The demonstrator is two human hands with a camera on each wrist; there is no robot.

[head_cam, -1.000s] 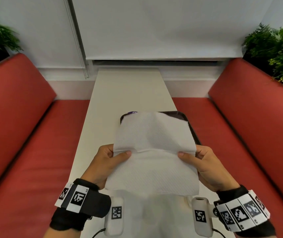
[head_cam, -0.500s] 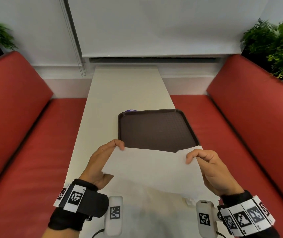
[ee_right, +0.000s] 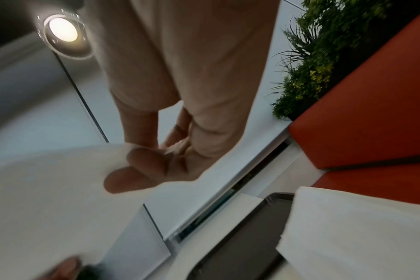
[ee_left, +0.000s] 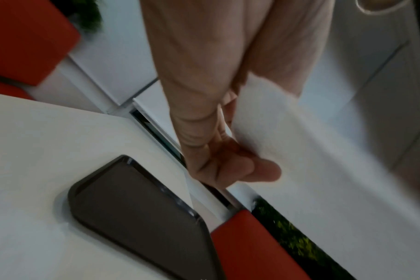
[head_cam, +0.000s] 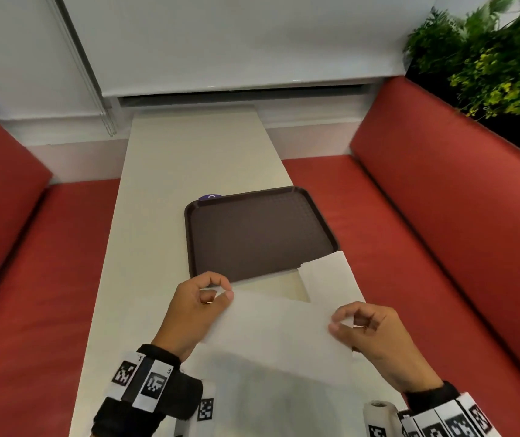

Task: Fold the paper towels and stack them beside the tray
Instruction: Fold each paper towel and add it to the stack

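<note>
I see a long pale tabletop [head_cam: 189, 159] between red benches [head_cam: 441, 216], plants [head_cam: 489, 58] behind the right one. Both hands, left [head_cam: 194, 310] and right [head_cam: 375, 335], pinch a folded towel [head_cam: 277, 335] above it, near the empty brown tray [head_cam: 252, 234]. Another towel [head_cam: 328, 279] lies at the tray's near right corner.

Head: high, facing forward and down the table [head_cam: 170, 184]
Wrists: close, looking along each hand
Shared: tray [head_cam: 252, 234], held towel [head_cam: 277, 335], red seats [head_cam: 441, 216]
</note>
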